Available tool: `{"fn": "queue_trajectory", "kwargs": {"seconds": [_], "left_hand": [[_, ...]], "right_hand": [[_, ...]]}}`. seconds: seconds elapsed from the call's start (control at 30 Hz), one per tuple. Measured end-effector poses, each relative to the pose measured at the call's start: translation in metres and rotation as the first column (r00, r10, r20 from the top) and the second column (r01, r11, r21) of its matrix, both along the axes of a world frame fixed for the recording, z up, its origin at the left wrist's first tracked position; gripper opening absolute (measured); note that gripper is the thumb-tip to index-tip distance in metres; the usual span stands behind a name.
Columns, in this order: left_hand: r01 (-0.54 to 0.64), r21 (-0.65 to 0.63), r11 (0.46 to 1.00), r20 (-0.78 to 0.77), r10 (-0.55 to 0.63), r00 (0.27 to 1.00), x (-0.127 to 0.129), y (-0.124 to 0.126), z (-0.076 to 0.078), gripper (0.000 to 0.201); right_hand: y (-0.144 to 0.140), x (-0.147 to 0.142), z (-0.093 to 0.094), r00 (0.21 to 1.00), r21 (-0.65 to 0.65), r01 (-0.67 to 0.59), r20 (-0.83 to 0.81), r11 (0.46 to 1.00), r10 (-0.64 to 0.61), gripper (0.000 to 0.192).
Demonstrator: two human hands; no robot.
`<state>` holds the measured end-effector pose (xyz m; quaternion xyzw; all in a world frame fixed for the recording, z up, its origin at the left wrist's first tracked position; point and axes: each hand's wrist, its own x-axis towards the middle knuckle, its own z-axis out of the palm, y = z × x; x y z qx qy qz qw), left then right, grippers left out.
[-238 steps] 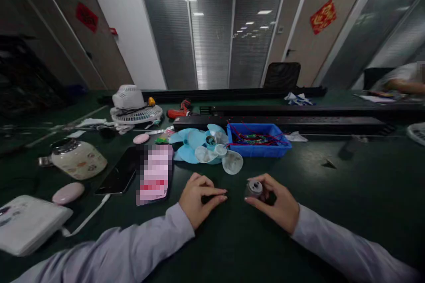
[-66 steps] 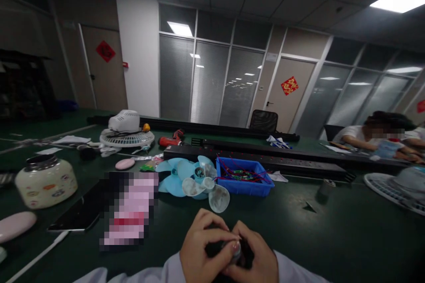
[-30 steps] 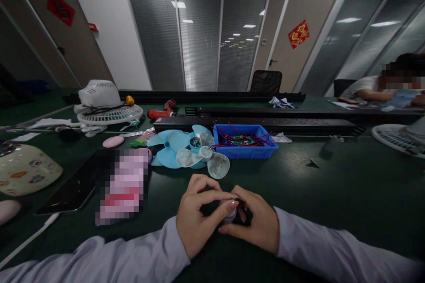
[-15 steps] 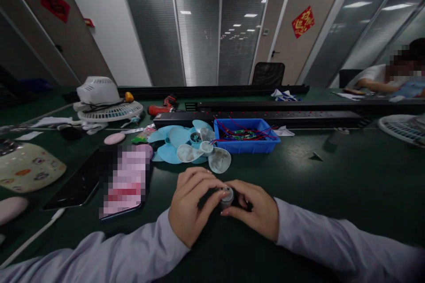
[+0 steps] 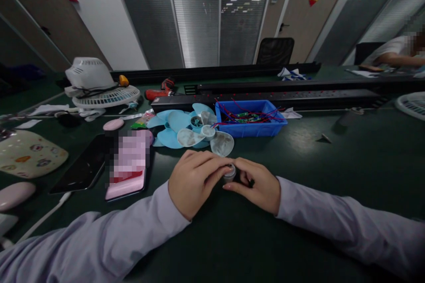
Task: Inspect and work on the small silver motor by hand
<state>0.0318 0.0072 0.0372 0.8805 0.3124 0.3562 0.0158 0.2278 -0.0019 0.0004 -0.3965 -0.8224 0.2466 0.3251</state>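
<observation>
Between my two hands, low over the dark green table, is a small grey cylinder (image 5: 229,174) with a round, motor-like top. The fingers of my left hand (image 5: 195,181) are closed on its top, thumb and fingertips pressed at the rim. My right hand (image 5: 257,185) grips its side, with the thumb in front and the curled fingers behind. Much of the cylinder is covered by the fingers. Just beyond my hands lie light-blue fan blades (image 5: 169,128) and a greyish fan blade piece (image 5: 222,143).
A blue bin (image 5: 252,130) holds red and blue wires with green boards. To the left are a pink phone (image 5: 133,150), a black tablet (image 5: 84,166) and a white fan (image 5: 93,79). A red drill (image 5: 159,93) lies behind the blades. A person's arm (image 5: 395,59) shows at far right.
The view has tilted down, so everything beyond sits higher in the picture. My left fingers have come further over the cylinder's top; both hands stay closed on it.
</observation>
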Motion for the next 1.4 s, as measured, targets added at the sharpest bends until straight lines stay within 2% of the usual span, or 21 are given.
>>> {"fn": "queue_trajectory", "kwargs": {"seconds": [0.13,0.23,0.33,0.47,0.53,0.6,0.7,0.77,0.83,0.9,1.03,1.1,1.17,1.3,1.4], "left_hand": [[-0.007,-0.034,0.999,0.056,0.009,0.998,0.001,-0.001,-0.005,0.023],[0.010,-0.132,0.991,0.093,0.002,0.996,0.000,-0.003,-0.010,0.026],[0.030,-0.170,0.985,0.117,-0.010,0.993,-0.002,-0.006,-0.015,0.029],[0.057,-0.261,0.964,0.190,-0.006,0.982,-0.001,-0.010,-0.025,0.037],[0.062,-0.369,0.927,0.269,0.042,0.962,0.002,-0.012,-0.031,0.055],[0.090,-0.497,0.863,0.339,0.097,0.936,0.005,-0.011,-0.036,0.071],[0.160,-0.627,0.763,0.356,0.098,0.929,0.007,-0.008,-0.038,0.070],[0.162,-0.657,0.736,0.326,0.084,0.941,0.007,-0.006,-0.035,0.067],[0.139,-0.662,0.736,0.296,0.087,0.951,0.005,-0.005,-0.032,0.067],[0.127,-0.660,0.741,0.280,0.085,0.956,0.004,-0.005,-0.030,0.065],[0.136,-0.634,0.761,0.278,0.060,0.959,0.004,-0.007,-0.029,0.054],[0.136,-0.618,0.774,0.272,0.048,0.961,0.004,-0.007,-0.029,0.049],[0.130,-0.607,0.784,0.260,0.041,0.965,0.005,-0.007,-0.028,0.046],[0.132,-0.601,0.789,0.241,0.021,0.970,0.004,-0.006,-0.027,0.039],[0.134,-0.594,0.793,0.233,0.010,0.972,0.004,-0.006,-0.027,0.037]], "right_hand": [[-0.005,0.000,0.005,0.986,0.033,0.027,-0.168,0.999,-0.021,0.060],[-0.007,0.000,0.008,0.969,0.063,0.042,-0.248,0.997,-0.025,0.047],[-0.006,0.000,0.008,0.964,0.064,0.050,-0.263,0.997,-0.032,0.030],[0.000,-0.003,0.009,0.958,0.041,0.044,-0.285,0.998,-0.031,0.023],[0.003,-0.007,0.011,0.952,0.049,0.024,-0.306,0.999,-0.007,0.017],[0.006,-0.011,0.013,0.945,0.057,0.011,-0.327,0.998,0.008,0.011],[0.007,-0.013,0.014,0.933,0.061,0.025,-0.360,0.998,-0.001,0.006],[0.008,-0.010,0.014,0.917,0.079,0.064,-0.398,0.995,-0.027,0.005],[0.008,-0.003,0.013,0.900,0.101,0.122,-0.430,0.987,-0.067,0.006],[0.007,0.009,0.010,0.913,0.102,0.157,-0.395,0.982,-0.105,0.008],[0.000,0.037,0.002,0.989,0.109,0.144,-0.052,0.983,-0.139,0.010],[-0.004,0.047,-0.002,0.984,0.144,0.130,0.102,0.981,-0.145,0.014],[-0.007,0.053,-0.004,0.976,0.154,0.117,0.167,0.981,-0.142,0.020],[-0.008,0.055,-0.003,0.974,0.144,0.110,0.183,0.984,-0.135,0.021],[-0.005,0.048,0.002,0.985,0.164,0.163,0.025,0.973,-0.170,0.013]]}}
